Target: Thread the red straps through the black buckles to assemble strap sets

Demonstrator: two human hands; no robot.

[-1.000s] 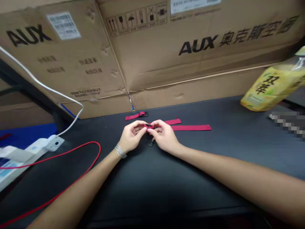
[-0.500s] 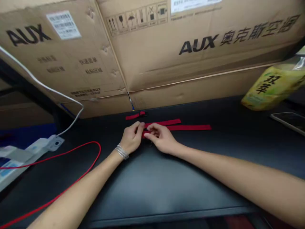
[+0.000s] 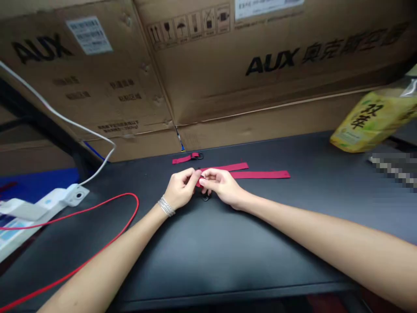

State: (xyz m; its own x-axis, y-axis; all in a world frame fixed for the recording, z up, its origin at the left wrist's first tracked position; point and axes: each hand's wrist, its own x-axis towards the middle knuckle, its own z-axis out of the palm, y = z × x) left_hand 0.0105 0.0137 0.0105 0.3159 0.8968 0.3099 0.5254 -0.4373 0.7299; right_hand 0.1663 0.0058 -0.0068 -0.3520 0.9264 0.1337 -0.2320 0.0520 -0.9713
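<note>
Above the black tabletop (image 3: 228,252), my left hand (image 3: 180,188) and my right hand (image 3: 224,187) meet with their fingertips pinched on a red webbing strap (image 3: 263,174). Its flat tail runs out to the right of my right hand. A second red length (image 3: 236,166) lies just behind it; where it starts is hidden by my fingers. Under the fingertips a small dark clip or ring (image 3: 206,197) hangs down. Behind my left hand lies a short red strap (image 3: 181,160) with a dark buckle and ring at its right end.
Large cardboard boxes (image 3: 208,87) stand along the back. At left are a white power strip (image 3: 45,208), a white cable (image 3: 81,126) and a looping red cable (image 3: 130,194). A yellow-labelled bottle (image 3: 361,121) lies tilted at right, near a blurred-out object (image 3: 397,169).
Both hands stay nearly in place, with fingers shifting slightly on the red strap. The dark clip below them shows more clearly. The picture has become darker.
</note>
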